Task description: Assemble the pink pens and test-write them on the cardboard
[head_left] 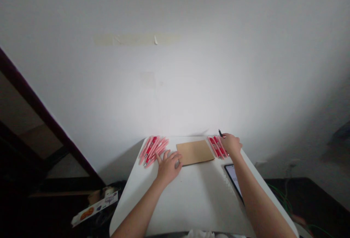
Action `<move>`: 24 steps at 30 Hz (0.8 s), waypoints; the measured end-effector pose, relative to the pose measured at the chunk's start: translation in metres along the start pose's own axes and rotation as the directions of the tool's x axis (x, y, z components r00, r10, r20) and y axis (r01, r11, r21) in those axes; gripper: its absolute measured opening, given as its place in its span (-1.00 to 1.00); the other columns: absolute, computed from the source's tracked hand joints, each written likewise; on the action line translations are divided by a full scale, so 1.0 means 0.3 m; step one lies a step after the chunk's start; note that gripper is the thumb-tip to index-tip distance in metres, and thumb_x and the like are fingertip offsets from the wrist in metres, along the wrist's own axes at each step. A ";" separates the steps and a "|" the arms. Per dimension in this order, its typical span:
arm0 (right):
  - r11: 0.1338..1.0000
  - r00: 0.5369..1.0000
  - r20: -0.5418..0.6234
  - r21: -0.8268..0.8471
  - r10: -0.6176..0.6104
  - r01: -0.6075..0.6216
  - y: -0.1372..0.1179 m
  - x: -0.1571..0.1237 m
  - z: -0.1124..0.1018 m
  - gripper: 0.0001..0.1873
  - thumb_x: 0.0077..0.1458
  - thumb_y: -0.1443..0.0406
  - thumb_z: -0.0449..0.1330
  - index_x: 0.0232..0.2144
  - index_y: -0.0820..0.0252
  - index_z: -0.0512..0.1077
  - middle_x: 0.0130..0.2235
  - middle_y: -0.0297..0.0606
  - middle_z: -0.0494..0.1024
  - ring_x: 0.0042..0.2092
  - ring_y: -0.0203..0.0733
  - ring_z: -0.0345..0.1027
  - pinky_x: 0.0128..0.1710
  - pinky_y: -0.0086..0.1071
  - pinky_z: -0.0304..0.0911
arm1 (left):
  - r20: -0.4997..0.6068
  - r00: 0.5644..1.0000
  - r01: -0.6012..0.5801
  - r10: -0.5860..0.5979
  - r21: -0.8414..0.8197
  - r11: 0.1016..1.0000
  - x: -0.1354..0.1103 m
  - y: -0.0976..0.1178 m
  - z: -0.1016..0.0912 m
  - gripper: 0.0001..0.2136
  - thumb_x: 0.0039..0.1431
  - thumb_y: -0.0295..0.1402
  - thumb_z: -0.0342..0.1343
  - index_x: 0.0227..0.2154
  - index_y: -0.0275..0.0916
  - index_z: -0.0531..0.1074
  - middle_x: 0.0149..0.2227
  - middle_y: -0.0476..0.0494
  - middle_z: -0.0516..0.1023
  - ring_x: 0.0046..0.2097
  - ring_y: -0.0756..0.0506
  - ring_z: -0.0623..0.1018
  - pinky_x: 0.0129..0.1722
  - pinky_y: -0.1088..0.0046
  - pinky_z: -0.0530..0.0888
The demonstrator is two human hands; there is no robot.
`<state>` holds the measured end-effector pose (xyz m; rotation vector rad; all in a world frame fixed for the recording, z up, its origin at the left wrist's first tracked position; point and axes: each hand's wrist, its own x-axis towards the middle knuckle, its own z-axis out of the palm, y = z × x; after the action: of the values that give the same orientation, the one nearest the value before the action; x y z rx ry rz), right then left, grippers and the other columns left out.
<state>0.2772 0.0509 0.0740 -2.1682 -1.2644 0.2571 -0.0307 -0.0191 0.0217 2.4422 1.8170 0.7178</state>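
Observation:
My left hand (168, 165) rests with its fingers spread, between a pile of pink and red pens (153, 150) and a brown cardboard-coloured pad (195, 151). Its fingertips reach towards the pile, and its thumb side lies at the pad's left edge. At the far right of the table, my right hand (232, 144) has its fingers closed over a dark-ended pen (220, 133) that sticks out to the upper left. Just beneath and left of that hand lies a smaller row of red and pink pens (216, 147), partly covered by it.
A phone (233, 178) with a lit screen lies by my right forearm, partly hidden. The white table (191, 198) stands against a pale wall (186, 92). Left of it on the floor is a printed box (95, 209); green cables (283, 198) run on the right.

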 end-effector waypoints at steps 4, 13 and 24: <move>0.969 0.998 0.027 -0.240 0.064 -0.055 0.026 0.028 -0.021 -0.63 0.11 0.31 0.04 -0.10 0.14 0.55 -0.08 0.05 0.56 0.11 0.20 0.23 0.00 0.05 0.14 | -0.008 1.000 -0.003 0.003 -0.011 1.000 -0.001 -0.001 0.003 -0.71 0.19 -0.18 0.10 -0.02 0.18 0.45 0.13 0.06 0.49 0.25 -0.32 0.28 0.19 -0.44 -0.43; 0.935 0.995 -0.025 -0.342 0.094 -0.097 0.084 0.053 -0.016 -0.65 0.14 0.31 0.01 -0.16 0.19 0.56 -0.07 0.04 0.56 0.10 0.20 0.23 0.01 0.08 0.06 | -0.009 1.000 0.002 -0.002 0.012 1.000 0.000 -0.006 0.008 -0.71 0.21 -0.16 0.07 -0.01 0.21 0.44 0.13 0.05 0.49 0.25 -0.31 0.28 0.21 -0.43 -0.37; 0.929 0.997 -0.024 -0.362 0.076 -0.079 0.100 0.055 0.009 -0.61 0.19 0.34 -0.07 -0.16 0.29 0.53 -0.07 0.07 0.55 0.06 0.18 0.26 -0.01 0.06 0.08 | 0.019 1.000 0.009 -0.009 -0.017 1.000 -0.001 0.001 -0.005 -0.71 0.21 -0.17 0.07 -0.01 0.18 0.44 0.14 0.04 0.48 0.25 -0.31 0.28 0.18 -0.45 -0.41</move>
<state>0.3064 0.0549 0.0562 -2.5316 -1.3041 0.0436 -0.0310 -0.0198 0.0230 2.4201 1.8068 0.7034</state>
